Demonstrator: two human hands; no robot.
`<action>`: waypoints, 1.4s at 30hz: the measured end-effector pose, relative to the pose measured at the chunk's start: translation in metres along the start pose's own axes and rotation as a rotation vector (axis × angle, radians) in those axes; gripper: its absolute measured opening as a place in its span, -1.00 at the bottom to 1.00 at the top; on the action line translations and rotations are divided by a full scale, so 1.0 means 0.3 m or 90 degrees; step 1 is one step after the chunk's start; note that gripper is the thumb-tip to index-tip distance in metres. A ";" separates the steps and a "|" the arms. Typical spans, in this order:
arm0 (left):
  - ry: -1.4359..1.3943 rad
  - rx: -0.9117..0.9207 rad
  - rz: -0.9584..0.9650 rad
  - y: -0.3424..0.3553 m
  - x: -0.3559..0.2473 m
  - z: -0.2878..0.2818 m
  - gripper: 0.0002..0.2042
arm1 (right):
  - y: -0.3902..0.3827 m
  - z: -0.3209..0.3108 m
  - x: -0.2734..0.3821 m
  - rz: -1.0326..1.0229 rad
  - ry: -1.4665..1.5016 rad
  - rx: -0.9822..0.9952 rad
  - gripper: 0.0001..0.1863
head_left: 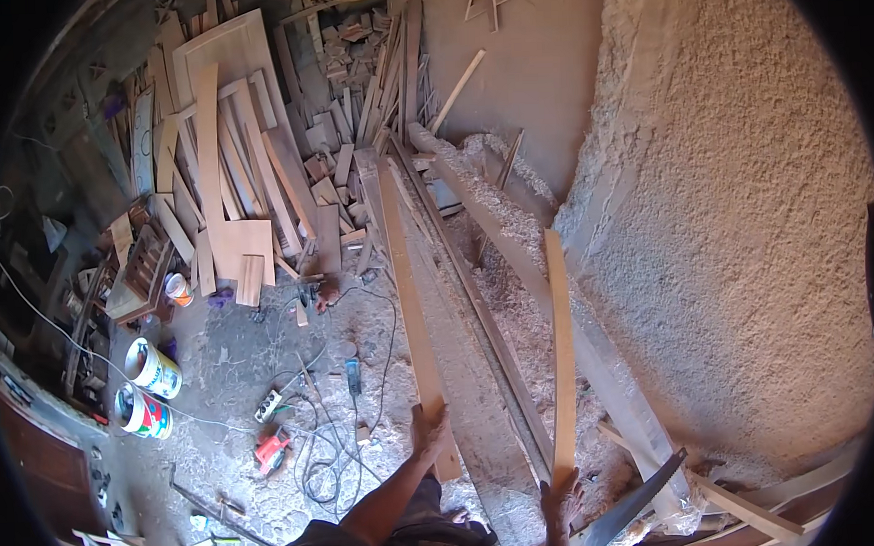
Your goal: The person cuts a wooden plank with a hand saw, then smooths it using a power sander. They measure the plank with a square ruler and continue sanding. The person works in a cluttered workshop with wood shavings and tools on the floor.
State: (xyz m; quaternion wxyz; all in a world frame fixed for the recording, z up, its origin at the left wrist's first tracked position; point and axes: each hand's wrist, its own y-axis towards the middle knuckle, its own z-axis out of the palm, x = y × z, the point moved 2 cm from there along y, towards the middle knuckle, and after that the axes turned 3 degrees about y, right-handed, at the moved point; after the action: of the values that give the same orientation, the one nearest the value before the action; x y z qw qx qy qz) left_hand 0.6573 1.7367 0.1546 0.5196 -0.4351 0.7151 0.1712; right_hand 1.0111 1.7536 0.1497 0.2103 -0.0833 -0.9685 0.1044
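My left hand [429,431] is closed on a long, light-brown wooden board [409,303], near its close end. From there the board stretches away toward the scrap pile, along the left side of a long wooden beam [449,340]. On the right, my right hand [560,501] grips the near end of a second narrow wooden board [561,355], which has a slight curve. Its far end reaches over a thick plank covered in shavings [598,340]. Some fingers of both hands are hidden by the boards or blurred.
Loose boards [249,135] and offcuts lean at the back left. On the floor lie a red power tool [272,452], a blue power tool [353,374], tangled cords [328,469] and two buckets [153,368]. Wood shavings [733,214] heap up at right, near a dark tapered piece [638,507].
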 end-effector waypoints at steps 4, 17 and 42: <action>-0.096 0.021 0.027 0.037 0.208 0.094 -0.51 | 0.020 0.044 0.013 -0.083 0.028 -0.056 0.17; 0.157 0.013 -0.029 -0.066 0.052 0.156 -0.37 | -0.116 -0.061 0.055 -0.152 -0.036 -0.113 0.03; 0.214 0.008 -0.161 -0.581 1.010 -0.793 -0.77 | -0.244 0.181 0.706 -0.685 0.174 0.097 -0.34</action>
State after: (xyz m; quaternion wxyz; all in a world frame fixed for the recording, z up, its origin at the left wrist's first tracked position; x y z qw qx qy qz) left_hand 0.6307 1.3381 0.0160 0.4133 -0.5403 0.7326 0.0253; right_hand 0.7892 1.7174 0.2013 0.3630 0.4252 -0.8282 0.0404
